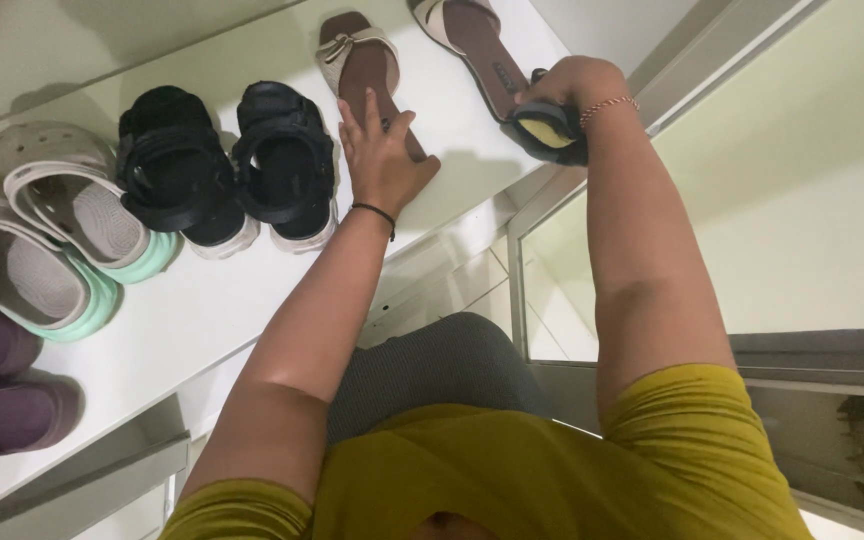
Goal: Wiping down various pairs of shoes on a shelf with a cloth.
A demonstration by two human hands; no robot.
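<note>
The left hand (382,160) lies flat, fingers spread, on the heel of one beige sandal (357,60), pinning it to the white shelf (202,300) at upper centre. The right hand (567,90) grips a dark cloth (550,132) beside the other sandal (472,40), seemingly for wiping.

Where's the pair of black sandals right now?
In the head view, the black sandals sit side by side on the white shelf, left of the left hand and right of the grey-and-mint clogs.
</note>
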